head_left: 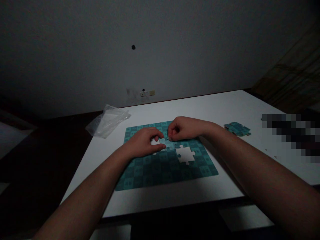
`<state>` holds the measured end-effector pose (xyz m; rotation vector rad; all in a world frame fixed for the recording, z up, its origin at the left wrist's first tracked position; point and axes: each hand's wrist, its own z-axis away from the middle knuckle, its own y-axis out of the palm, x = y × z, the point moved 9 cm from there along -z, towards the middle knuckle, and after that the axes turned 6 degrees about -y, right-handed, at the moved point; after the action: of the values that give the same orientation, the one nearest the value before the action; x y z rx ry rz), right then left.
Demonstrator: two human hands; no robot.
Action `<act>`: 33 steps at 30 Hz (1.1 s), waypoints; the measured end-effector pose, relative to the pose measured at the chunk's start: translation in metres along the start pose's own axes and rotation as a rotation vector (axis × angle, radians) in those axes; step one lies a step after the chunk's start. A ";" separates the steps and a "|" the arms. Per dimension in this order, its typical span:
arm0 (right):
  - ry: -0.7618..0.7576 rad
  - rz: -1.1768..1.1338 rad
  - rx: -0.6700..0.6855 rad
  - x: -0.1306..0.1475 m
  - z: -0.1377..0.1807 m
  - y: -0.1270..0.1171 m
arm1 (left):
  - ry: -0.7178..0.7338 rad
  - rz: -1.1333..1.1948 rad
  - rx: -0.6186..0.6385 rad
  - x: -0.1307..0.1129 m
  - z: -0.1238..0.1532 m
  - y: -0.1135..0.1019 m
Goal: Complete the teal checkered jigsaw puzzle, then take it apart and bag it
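Observation:
A teal jigsaw puzzle [162, 166] lies flat on the white table [212, 106], with a piece-shaped white gap [185, 155] right of its middle. My left hand [143, 142] rests on the puzzle's upper middle, fingers curled down onto a spot where another white gap shows. My right hand [181, 128] sits just right of it, fingers curled in a pinch at the same spot, thumb and fingertips almost touching the left hand's. What the fingers hold, if anything, is hidden.
A small heap of loose teal puzzle pieces [237, 128] lies on the table to the right. A crumpled clear plastic bag [108, 121] sits at the table's far left corner. A blurred-out patch [291, 133] covers the right edge. The room is dim.

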<state>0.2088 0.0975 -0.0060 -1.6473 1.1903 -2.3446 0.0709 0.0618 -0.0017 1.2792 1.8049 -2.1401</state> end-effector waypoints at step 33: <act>-0.048 0.024 0.072 -0.005 -0.001 0.003 | 0.123 -0.172 0.009 -0.017 0.004 0.003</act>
<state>0.2085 0.0981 -0.0117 -1.6474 1.0971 -2.2922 0.0816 0.0495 0.0060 1.3310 2.0248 -2.2008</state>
